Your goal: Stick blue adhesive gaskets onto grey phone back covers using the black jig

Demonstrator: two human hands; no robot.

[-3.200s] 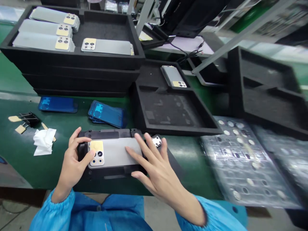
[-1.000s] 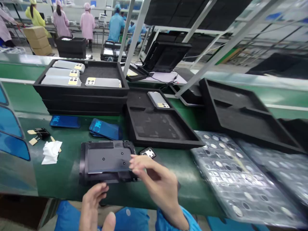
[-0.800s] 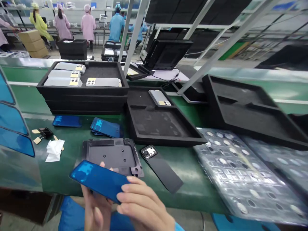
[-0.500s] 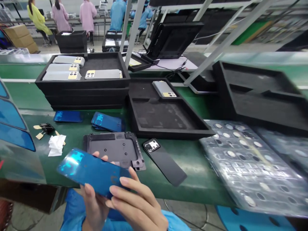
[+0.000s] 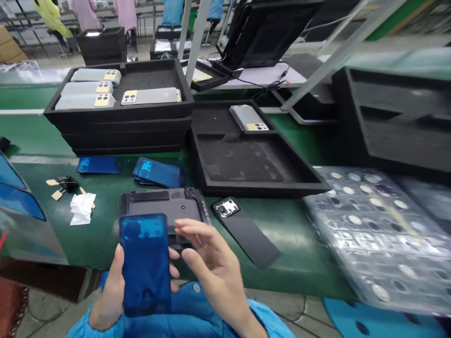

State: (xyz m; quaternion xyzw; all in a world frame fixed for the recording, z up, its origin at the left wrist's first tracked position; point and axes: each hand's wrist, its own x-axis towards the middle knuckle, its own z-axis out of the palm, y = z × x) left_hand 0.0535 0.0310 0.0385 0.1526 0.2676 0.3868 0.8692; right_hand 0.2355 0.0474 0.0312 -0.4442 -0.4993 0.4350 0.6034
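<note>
In the head view, the left hand (image 5: 112, 292) holds a glossy blue phone-shaped panel (image 5: 146, 270) upright, its thumb along the panel's left edge and its fingertips curling round from behind onto the right edge. The right hand (image 5: 219, 274) is just beside that edge, its thumb and forefinger spread apart and nothing between them; whether any part of it touches the panel, I cannot tell.

Behind the held panel, a flat black rectangular fixture with raised edges (image 5: 164, 206) lies on the green desk (image 5: 299, 258), partly hidden by panel and hand. To its right, a dark grey phone back with a camera block (image 5: 252, 239) lies at a slant. Farther back are a small stack of blue panels (image 5: 160, 173) and, left of it, another blue piece (image 5: 98, 165). A crumpled white tissue (image 5: 81, 209) sits near a black binder clip (image 5: 67, 183).

Beyond stand stacked black foam trays (image 5: 123, 137), the top one bearing silver-grey phone-shaped pieces with cream corners (image 5: 82, 88). A clear plastic sheet with round pieces (image 5: 380, 249) lies at the right.
</note>
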